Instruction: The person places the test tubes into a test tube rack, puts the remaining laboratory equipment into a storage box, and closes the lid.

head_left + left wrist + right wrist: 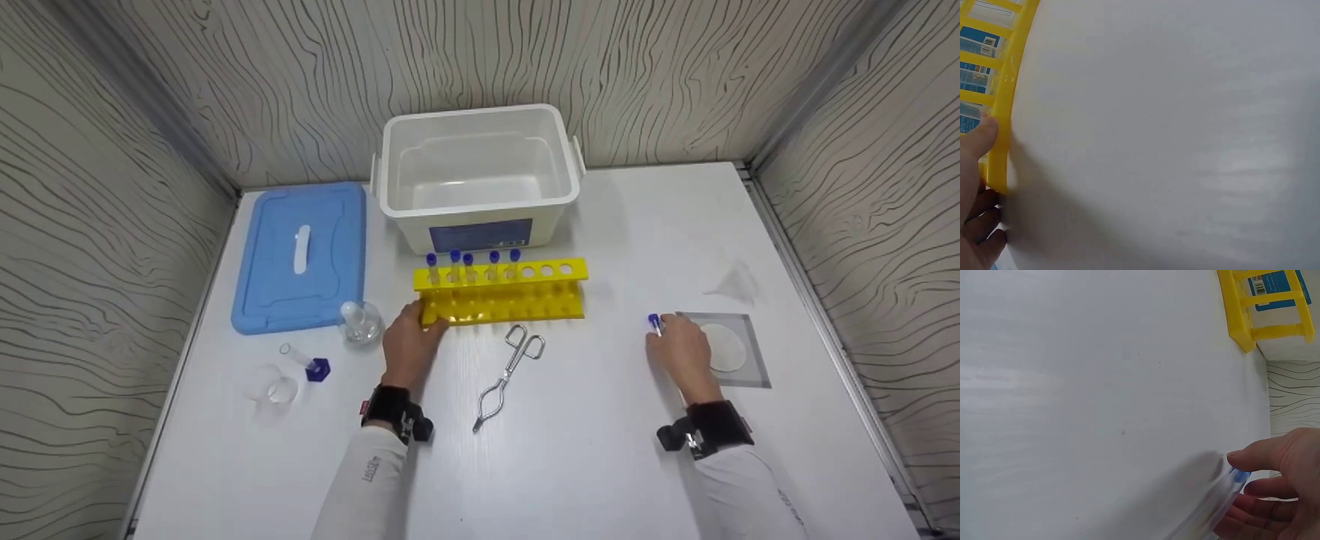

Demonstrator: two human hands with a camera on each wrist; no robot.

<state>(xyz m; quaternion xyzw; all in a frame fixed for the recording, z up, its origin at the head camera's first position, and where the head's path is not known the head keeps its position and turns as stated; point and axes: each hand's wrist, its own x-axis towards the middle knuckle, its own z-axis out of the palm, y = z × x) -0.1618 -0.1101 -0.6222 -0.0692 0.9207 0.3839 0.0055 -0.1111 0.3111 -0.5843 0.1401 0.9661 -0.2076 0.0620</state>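
Head view: left hand [409,346] curled round the left end of the yellow rack [501,294], gripping it where it stands on the white table [585,450] just in front of the white bin [478,174]. Five blue-capped tubes [471,266] upright in the rack's left holes, the right holes bare. Right hand [681,351] well apart from the left, out on the right side of the table, fingers pinching a blue-capped tube [655,323] low against the table, beside a grey square mat [731,349] with a white disc on it. Metal tongs [508,373] lying between the two hands, just in front of the rack. Blue lid [300,255] flat at the left of the bin; near its front edge a small glass flask [358,322], a loose tube with blue cap [306,362] on its side, and a clear beaker [274,387].

Left wrist view: thumb [981,138] pressed on the yellow rack [1002,107], the other fingers curled under its end; labelled tubes visible through the rack's bars; bare table [1174,140] beyond.

Right wrist view: right hand [1280,489] closed on the clear tube [1213,509], thumb on top, blue cap under the thumb tip, tube lying low on the table [1100,382]. End of the yellow rack [1241,318] far off at the top edge.
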